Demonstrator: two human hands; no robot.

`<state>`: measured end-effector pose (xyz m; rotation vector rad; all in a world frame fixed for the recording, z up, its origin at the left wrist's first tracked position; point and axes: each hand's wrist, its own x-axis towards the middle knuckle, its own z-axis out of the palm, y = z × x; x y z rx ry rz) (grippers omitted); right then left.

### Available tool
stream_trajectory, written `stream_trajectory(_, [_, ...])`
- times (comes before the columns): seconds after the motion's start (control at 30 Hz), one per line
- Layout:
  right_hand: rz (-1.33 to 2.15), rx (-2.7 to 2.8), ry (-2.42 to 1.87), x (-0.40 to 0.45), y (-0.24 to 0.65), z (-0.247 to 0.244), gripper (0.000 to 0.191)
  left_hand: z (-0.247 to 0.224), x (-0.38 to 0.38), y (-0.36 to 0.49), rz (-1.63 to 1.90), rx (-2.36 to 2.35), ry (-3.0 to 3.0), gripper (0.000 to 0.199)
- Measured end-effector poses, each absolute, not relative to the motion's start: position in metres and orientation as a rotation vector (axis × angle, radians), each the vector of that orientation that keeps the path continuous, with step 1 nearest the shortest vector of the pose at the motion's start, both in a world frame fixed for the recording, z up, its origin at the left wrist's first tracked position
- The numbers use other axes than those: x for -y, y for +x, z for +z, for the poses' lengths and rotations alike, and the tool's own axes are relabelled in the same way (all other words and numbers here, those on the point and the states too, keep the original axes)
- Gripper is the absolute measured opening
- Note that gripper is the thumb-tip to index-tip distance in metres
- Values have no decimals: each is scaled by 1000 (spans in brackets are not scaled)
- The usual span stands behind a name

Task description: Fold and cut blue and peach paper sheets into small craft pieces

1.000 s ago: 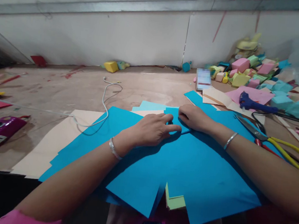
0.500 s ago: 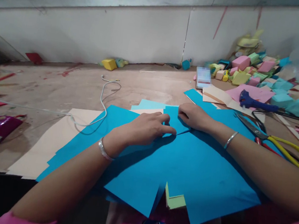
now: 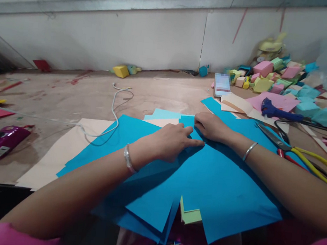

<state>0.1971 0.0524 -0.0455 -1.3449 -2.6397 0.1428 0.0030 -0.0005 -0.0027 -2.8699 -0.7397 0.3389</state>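
Right, so across the whole lower half ran the tabletop point(image 3: 97, 88), and spread over it from the middle down to six o'clock lay the blue sheets point(image 3: 226, 191), the paper in play! Flat, overlapping, notched at the near edge, and as far as one could judge only part-way through: cutting looked done at that notch, but no finished form had been made of them. Out at eight o'clock, peach sheets point(image 3: 51, 157) waited, seemingly unworked. Up at two o'clock sat a heap of small paper boxes point(image 3: 264, 68), to all appearances completed pieces. Over at three o'clock the scissors point(image 3: 284, 145) lay idle.

And now the hands, close together but not clasped! The left hand point(image 3: 173, 141) was loosely spread, index finger stretched onto the blue; the right hand point(image 3: 209, 126), at its two o'clock, was curled against the paper, and whether it pinched anything couldn't be told. Any crease under that fingertip was hidden, so shaping seemed barely advanced. Just above three o'clock the blue glue gun point(image 3: 281, 114) rested unheld; at five, pale green paper point(image 3: 193, 217) peeked through the notch.
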Motion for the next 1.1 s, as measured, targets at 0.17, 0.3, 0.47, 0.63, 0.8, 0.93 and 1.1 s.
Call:
stream_trajectory(0.17, [159, 2656, -1360, -52, 196, -43, 18, 4, -5, 25, 598, 745, -2827, 93])
stream_trajectory(0.3, [141, 2648, -1394, -54, 194, -45, 18, 10, -7, 29, 668, 727, -2818, 91])
stream_trajectory(0.47, [101, 2637, -1404, -55, 194, -48, 20, 8, -2, 15, 499, 695, -2838, 91])
stream_trajectory(0.63, [37, 2624, -1430, -54, 194, -51, 22, 1, 1, 5, 400, 736, -2847, 81])
stream_trajectory(0.8, [-85, 2563, -1517, -48, 188, -56, 32, 0, 3, 6, 371, 748, -2860, 76])
stream_trajectory(0.93, [-185, 2553, -1574, -43, 181, -59, 27, -4, 6, 1, 328, 809, -2887, 67])
stream_trajectory(1.1, [-253, 2590, -1565, -41, 180, -60, 27, -12, 23, -16, 326, 901, -2851, 64])
